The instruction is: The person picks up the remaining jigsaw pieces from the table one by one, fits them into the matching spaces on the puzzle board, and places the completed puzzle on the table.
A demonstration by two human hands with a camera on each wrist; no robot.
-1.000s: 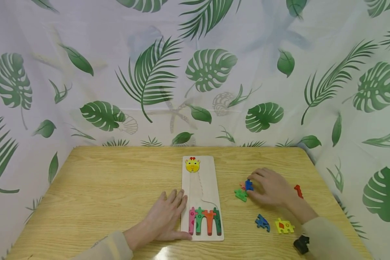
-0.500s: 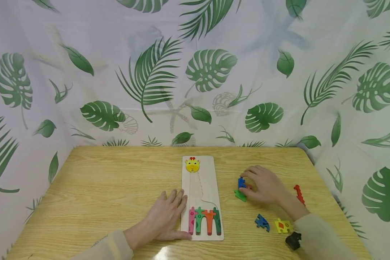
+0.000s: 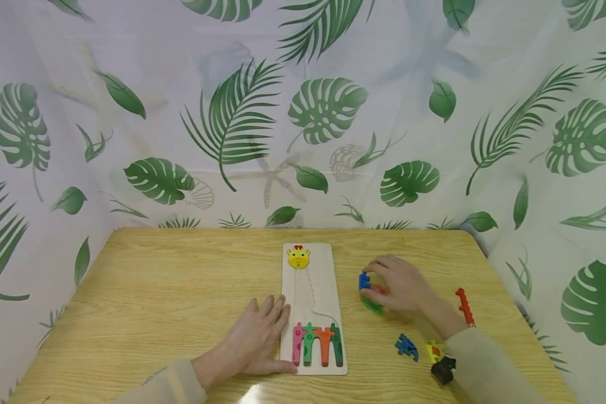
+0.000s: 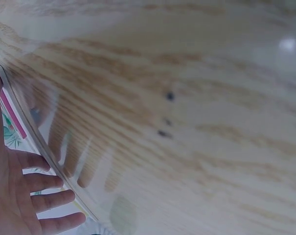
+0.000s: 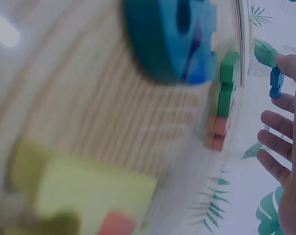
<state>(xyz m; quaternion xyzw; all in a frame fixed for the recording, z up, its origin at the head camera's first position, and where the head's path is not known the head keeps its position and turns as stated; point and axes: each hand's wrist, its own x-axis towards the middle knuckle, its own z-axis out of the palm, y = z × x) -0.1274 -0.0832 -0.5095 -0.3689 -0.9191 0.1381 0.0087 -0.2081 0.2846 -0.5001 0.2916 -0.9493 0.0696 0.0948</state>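
In the head view, a pale wooden puzzle board (image 3: 323, 280) carries a yellow giraffe head piece (image 3: 298, 258) at its top. Several coloured leg pieces (image 3: 325, 347) sit along its bottom. My left hand (image 3: 255, 339) lies with straight fingers along the board's left edge, also visible in the left wrist view. To the right of the board, my right hand (image 3: 404, 287) pinches a small blue puzzle piece (image 3: 364, 280) between thumb and index finger; the right wrist view shows the blue piece (image 5: 275, 82) raised on edge. A green piece (image 5: 228, 85) and an orange-pink piece (image 5: 217, 132) lie on the table beneath this hand.
Nearer the front right lie a blue puzzle piece (image 3: 407, 347) and a yellow piece (image 3: 434, 349), partly hidden by the black wrist camera (image 3: 442, 370). A long red piece (image 3: 464, 306) rests farther right. Leaf-printed cloth (image 3: 303, 123) walls the back and sides of the table.
My right hand has moved left toward the board with the blue piece, which has come away from the green and orange-pink pieces. My left hand has stayed at the board's edge.
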